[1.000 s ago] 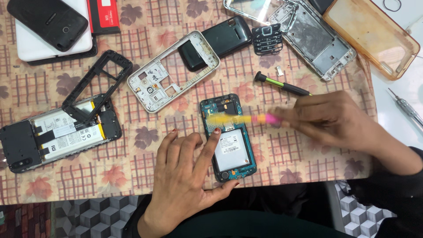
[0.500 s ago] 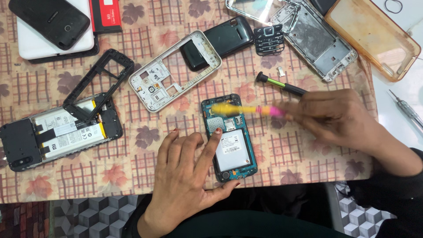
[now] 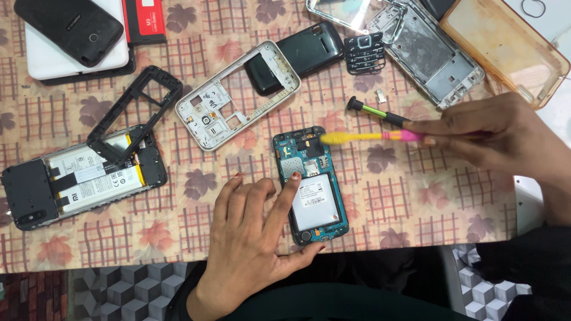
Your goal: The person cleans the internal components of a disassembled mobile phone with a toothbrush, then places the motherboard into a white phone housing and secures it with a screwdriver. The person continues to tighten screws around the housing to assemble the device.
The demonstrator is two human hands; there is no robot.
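From the head view, the left hand [image 3: 256, 238] lies flat at 6 o'clock on the tabletop [image 3: 416, 202], its grip apart, with one fingertip pressing the opened phone [image 3: 310, 184] and the thumb against the phone's lower edge. The phone lies face down at the centre, its board and silver cell bare. The right hand [image 3: 505, 139] comes in from 3 o'clock, its grip clamped on a yellow-pink tool [image 3: 372, 137] whose tip rests at the phone's top edge. A green screwdriver [image 3: 377, 111] lies just beyond that tool, toward 12 o'clock. A white frame [image 3: 238, 95] sits at 11 o'clock, a black frame [image 3: 137, 113] and a second open phone [image 3: 83, 178] at 9 o'clock, and a keypad [image 3: 364, 52] at 12 o'clock. The tip could probably skid across the bare board and nick a part if the single fingertip lets the phone pivot. A small loose piece [image 3: 380, 94] near the screwdriver could be swept off by a sleeve.
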